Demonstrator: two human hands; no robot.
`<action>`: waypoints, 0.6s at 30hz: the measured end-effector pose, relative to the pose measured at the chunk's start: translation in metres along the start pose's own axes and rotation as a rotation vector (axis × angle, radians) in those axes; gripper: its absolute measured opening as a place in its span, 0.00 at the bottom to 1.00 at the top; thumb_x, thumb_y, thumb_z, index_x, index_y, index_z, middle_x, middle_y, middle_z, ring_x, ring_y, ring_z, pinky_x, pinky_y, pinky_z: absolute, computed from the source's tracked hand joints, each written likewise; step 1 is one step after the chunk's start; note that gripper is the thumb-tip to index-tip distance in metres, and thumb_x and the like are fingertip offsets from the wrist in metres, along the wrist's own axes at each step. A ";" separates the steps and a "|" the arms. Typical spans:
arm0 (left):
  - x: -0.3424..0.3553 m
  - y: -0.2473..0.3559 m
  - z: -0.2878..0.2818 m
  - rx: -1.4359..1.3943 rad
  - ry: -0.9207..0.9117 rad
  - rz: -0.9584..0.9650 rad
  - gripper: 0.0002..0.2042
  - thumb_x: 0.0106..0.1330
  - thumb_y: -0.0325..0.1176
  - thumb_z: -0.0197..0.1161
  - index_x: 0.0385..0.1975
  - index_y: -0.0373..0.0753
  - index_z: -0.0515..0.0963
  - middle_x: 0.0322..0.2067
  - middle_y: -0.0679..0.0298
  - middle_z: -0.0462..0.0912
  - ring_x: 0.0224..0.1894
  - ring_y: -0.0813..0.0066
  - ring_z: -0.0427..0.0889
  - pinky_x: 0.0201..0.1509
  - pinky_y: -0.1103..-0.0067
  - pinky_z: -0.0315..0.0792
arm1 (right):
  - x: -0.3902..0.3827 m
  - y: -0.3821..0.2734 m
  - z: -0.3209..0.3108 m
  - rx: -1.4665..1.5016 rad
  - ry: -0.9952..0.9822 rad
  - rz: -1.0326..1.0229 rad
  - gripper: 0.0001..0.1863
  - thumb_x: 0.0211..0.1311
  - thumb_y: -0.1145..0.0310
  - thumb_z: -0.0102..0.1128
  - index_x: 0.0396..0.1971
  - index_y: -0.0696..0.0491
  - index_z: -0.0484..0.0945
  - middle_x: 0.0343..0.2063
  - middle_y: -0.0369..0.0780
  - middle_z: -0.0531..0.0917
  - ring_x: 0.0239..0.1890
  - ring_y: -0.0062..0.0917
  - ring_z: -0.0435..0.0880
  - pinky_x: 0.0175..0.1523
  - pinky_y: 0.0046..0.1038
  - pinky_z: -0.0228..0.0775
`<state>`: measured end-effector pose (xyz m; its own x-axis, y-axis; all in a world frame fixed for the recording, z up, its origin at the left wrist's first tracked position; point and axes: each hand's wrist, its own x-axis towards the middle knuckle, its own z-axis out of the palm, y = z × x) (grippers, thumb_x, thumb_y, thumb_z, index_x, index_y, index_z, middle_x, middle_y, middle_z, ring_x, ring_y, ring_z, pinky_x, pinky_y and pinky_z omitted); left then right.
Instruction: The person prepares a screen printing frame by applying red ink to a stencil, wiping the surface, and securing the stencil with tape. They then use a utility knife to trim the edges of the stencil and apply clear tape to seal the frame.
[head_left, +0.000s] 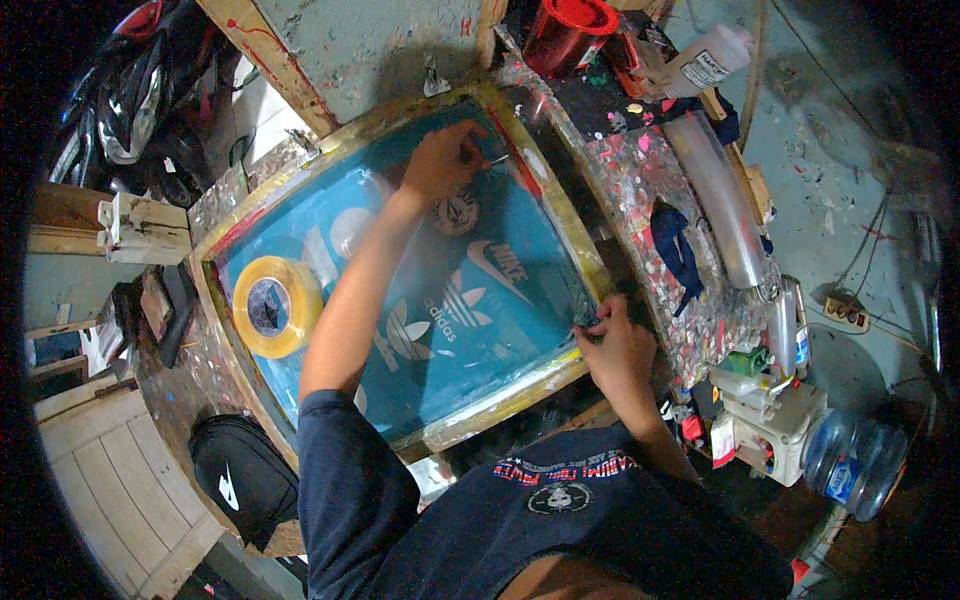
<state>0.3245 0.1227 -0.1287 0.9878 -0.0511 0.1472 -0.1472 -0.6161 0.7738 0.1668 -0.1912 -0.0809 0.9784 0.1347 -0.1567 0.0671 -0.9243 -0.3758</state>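
A wooden screen-printing frame with blue mesh lies before me, pale logo shapes showing in the mesh. My left hand reaches across to the frame's far right corner. Its fingers are curled in a pinch; a small pale sliver shows beside the fingertips, too small to name. My right hand is at the near right corner, thumb and fingers pinched together over the frame's edge. What it holds, if anything, does not show clearly. A roll of yellowish tape lies flat on the mesh at the left.
Right of the frame is a paint-spattered surface with a clear roll and a dark cloth. A red tub and white bottle stand beyond. Black fabric pieces lie at near left; a large water bottle is at right.
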 end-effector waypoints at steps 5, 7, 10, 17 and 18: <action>-0.005 0.001 0.006 0.332 0.123 0.083 0.20 0.50 0.29 0.69 0.45 0.38 0.77 0.28 0.62 0.86 0.46 0.58 0.82 0.45 0.65 0.77 | 0.004 -0.007 0.001 -0.264 -0.077 -0.059 0.25 0.51 0.60 0.72 0.43 0.49 0.67 0.29 0.40 0.85 0.34 0.44 0.85 0.38 0.48 0.72; -0.007 0.004 0.010 0.354 0.172 0.079 0.21 0.49 0.32 0.71 0.45 0.39 0.76 0.31 0.59 0.85 0.49 0.56 0.79 0.48 0.64 0.77 | 0.005 -0.007 0.001 -0.315 -0.078 -0.097 0.26 0.51 0.60 0.71 0.45 0.50 0.67 0.32 0.42 0.85 0.36 0.45 0.84 0.38 0.49 0.72; -0.007 0.012 0.018 0.370 0.267 0.023 0.24 0.47 0.34 0.72 0.46 0.38 0.76 0.37 0.54 0.82 0.50 0.53 0.77 0.50 0.63 0.76 | 0.010 -0.010 -0.008 -0.330 -0.144 -0.111 0.27 0.51 0.60 0.71 0.47 0.51 0.67 0.35 0.46 0.84 0.37 0.47 0.84 0.39 0.51 0.71; -0.001 0.024 0.036 0.624 0.429 0.115 0.22 0.52 0.31 0.64 0.48 0.31 0.75 0.40 0.52 0.78 0.49 0.53 0.76 0.54 0.61 0.73 | 0.015 -0.020 -0.021 -0.374 -0.228 -0.083 0.26 0.53 0.65 0.66 0.51 0.55 0.68 0.33 0.50 0.83 0.38 0.48 0.82 0.43 0.49 0.72; -0.003 0.030 0.042 0.677 0.325 0.100 0.22 0.53 0.31 0.62 0.49 0.30 0.74 0.42 0.51 0.78 0.51 0.53 0.75 0.57 0.61 0.71 | 0.016 -0.018 -0.017 -0.394 -0.232 -0.072 0.24 0.54 0.66 0.65 0.50 0.55 0.70 0.33 0.49 0.83 0.39 0.47 0.82 0.44 0.48 0.72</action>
<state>0.3188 0.0718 -0.1319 0.8911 0.0381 0.4522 -0.0676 -0.9742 0.2152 0.1843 -0.1787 -0.0606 0.9019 0.2383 -0.3602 0.2460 -0.9689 -0.0248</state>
